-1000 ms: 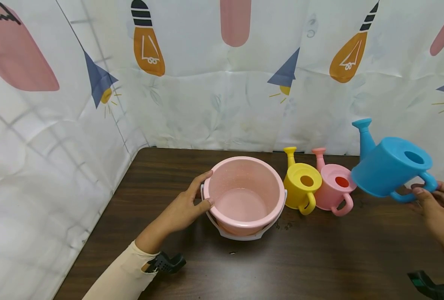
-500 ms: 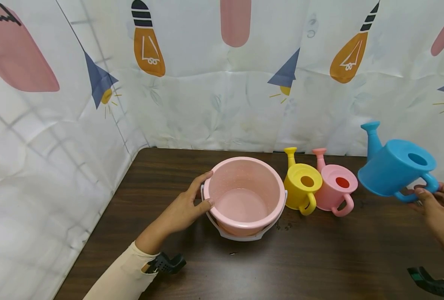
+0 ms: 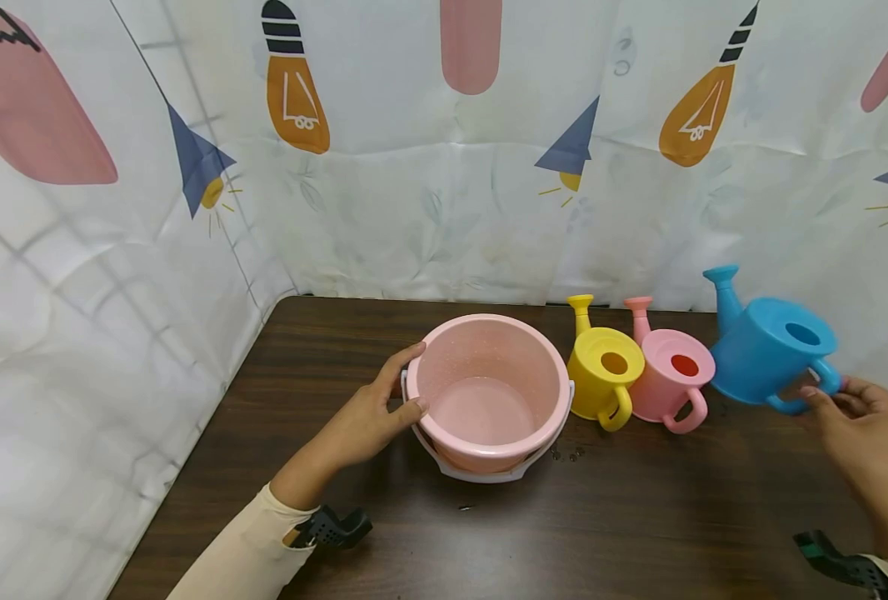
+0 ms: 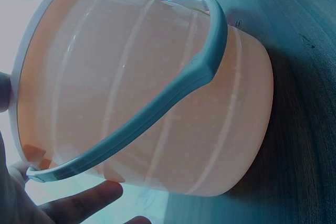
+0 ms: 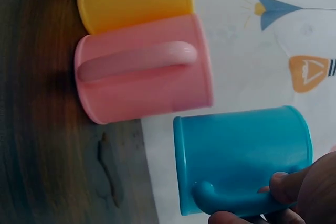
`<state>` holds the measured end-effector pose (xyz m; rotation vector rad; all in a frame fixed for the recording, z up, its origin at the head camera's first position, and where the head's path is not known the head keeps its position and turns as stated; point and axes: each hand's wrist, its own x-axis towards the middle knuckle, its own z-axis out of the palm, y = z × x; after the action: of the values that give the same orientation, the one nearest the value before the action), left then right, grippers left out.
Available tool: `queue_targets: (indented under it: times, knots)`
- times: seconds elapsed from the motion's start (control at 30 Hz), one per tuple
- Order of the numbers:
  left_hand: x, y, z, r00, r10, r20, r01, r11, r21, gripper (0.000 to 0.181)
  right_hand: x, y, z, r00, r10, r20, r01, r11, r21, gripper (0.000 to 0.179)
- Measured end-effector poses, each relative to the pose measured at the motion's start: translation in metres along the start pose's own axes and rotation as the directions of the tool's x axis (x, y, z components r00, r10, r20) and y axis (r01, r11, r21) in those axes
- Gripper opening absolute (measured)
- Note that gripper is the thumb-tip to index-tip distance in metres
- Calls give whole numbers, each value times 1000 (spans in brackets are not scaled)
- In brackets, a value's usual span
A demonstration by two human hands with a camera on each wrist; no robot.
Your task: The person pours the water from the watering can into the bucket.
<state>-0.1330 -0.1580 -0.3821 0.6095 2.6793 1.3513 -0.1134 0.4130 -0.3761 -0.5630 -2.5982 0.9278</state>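
Observation:
A pink bucket (image 3: 492, 408) with its pale handle hanging down stands on the brown table. My left hand (image 3: 372, 412) holds the bucket's left rim, with the thumb and a finger over the edge; in the left wrist view, other fingers (image 4: 86, 200) lie along its outside wall. My right hand (image 3: 867, 425) grips a blue watering can (image 3: 770, 350) by its handle. In the right wrist view the can's base is off the table, to the right of a pink watering can (image 3: 672, 371). A yellow watering can (image 3: 601, 371) stands between the pink can and the bucket.
A white patterned cloth (image 3: 414, 217) hangs behind the table (image 3: 564, 533) and along its left side. Small drops or specks lie in front of the yellow can. A tiny bit (image 3: 466, 507) of something lies in front of the bucket.
My right hand first drew the blue watering can slightly right, then brought it left and lower, close to the pink can. My left hand and the bucket have stayed still.

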Motion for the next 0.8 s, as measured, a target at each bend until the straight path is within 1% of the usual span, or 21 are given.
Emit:
queue_targets:
  times: [0.1,0.17,0.23,0.4,0.47,0.63,0.8]
  knots:
    - [-1,1,0,1000,-12,3,12,1000,-1,75,-2,1,4,1000,-6,5,6,999,-34,54]
    - [-1,1,0,1000,-15,4,15,1000,-2,75,-3,3,8,1000,-11,7,11,999,-40,53]
    - [-1,2,0,1000,-11,5,11,1000,-3,75,-4,5,11,1000,-9,23,10,1000,-20,54]
    - [-1,2,-1,1000,-2,5,2,1000,-10,75,-3,8,17,998,23,63,-25,999,34,59]
    - [-1,1,-1,1000,0,6,0,1000,-11,74,-3,10,19,998,26,66,-29,999,42,58]
    - [-1,0,-1,1000,8,6,-8,1000,-4,74,-5,13,23,998,16,68,-18,1000,25,58]
    - [-1,0,-1,1000,11,11,-11,1000,-6,74,-3,16,25,995,34,91,-33,999,-16,61]
